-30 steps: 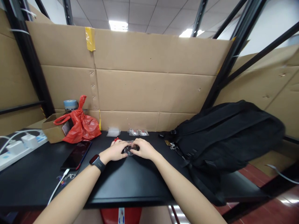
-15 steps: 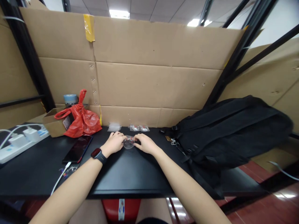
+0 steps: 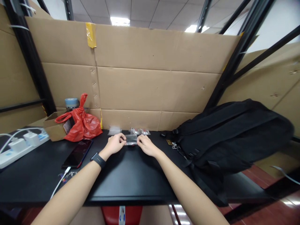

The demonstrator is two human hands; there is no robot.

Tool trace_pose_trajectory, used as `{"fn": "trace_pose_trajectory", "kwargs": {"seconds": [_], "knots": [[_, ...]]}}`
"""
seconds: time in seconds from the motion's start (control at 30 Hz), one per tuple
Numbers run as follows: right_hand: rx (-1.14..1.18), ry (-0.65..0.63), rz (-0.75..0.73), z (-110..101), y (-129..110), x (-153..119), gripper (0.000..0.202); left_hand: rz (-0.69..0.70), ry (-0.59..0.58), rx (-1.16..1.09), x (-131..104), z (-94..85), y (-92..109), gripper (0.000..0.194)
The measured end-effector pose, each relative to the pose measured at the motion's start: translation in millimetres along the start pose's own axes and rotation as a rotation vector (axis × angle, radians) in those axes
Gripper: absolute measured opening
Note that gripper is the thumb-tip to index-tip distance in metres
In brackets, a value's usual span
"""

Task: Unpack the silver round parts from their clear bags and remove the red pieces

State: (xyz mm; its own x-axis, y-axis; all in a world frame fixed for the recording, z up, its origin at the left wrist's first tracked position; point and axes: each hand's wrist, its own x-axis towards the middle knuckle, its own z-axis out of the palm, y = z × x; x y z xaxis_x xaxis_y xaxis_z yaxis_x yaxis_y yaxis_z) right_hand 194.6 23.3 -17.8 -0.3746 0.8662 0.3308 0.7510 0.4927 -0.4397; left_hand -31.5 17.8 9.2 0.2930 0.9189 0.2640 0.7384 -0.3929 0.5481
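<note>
Between my two hands a small clear plastic bag (image 3: 131,139) is held by its sides, a little above the black table. My left hand (image 3: 115,142), with a dark watch on the wrist, pinches its left edge. The right edge is gripped between the thumb and fingers of my right hand (image 3: 145,145). A trace of red shows at the bag's lower edge; the contents are too small to make out. Just beyond lie small clear packets (image 3: 144,132) with shiny round items inside, and a stack of clear plastic bags (image 3: 114,130).
At left are a phone (image 3: 77,153), a white power strip (image 3: 23,147), a red plastic bag (image 3: 84,125) and a small cardboard box (image 3: 54,126). A black backpack (image 3: 234,134) covers the right side. Behind the black table (image 3: 133,178) rises a cardboard wall (image 3: 150,84).
The clear bag has turned from lying flat and rounded to a taut rectangular shape between my hands. My left wrist has rotated, and the whole view has shifted slightly.
</note>
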Motion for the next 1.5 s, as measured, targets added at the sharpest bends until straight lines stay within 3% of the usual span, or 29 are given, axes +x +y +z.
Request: {"fn": "trace_pose_trajectory", "kwargs": {"seconds": [0.1,0.17,0.33,0.47,0.63,0.77,0.87,0.97,1.1,1.2,1.33,1.5], "knots": [[-0.059,-0.022,0.062,1,-5,-3,0.023,-0.102,0.011,0.007,-2,3.6,3,0.037],[-0.112,-0.028,0.073,1,-10,-5,0.026,-0.094,0.012,0.082,-4,6.6,5,0.041],[-0.193,0.068,-0.01,-6,-23,-11,0.016,0.158,0.063,0.261,-11,13.4,6,0.031],[-0.165,-0.014,-0.154,-5,-28,-14,0.024,0.307,-0.015,0.274,-14,18.8,3,0.029],[-0.066,-0.08,-0.064,4,-22,-11,0.046,0.255,-0.091,0.259,-12,22.8,-3,0.057],[0.116,-0.061,0.039,2,-17,-7,0.039,0.184,-0.08,0.208,-8,20.2,-5,0.048],[0.102,-0.046,0.072,-1,-16,-8,0.039,0.14,-0.075,0.204,-7,18.2,-3,0.045],[0.007,-0.023,0.058,-3,-15,-9,0.038,0.156,-0.024,0.24,-7,18.2,-3,0.043],[-0.005,-0.082,-0.068,-5,-19,-10,0.019,0.134,0.022,0.217,-7,20.7,-3,0.04],[-0.035,-0.117,-0.11,-4,-22,-12,0.021,0.124,0.028,0.199,-7,19.8,0,0.036],[-0.168,-0.125,-0.043,0,-24,-14,0.034,0.141,0.105,0.239,-6,3.8,5,0.033],[-0.29,-0.138,0.017,6,-23,2,0.038,-0.007,0.337,0.248,2,-23.7,-4,0.026]]}}
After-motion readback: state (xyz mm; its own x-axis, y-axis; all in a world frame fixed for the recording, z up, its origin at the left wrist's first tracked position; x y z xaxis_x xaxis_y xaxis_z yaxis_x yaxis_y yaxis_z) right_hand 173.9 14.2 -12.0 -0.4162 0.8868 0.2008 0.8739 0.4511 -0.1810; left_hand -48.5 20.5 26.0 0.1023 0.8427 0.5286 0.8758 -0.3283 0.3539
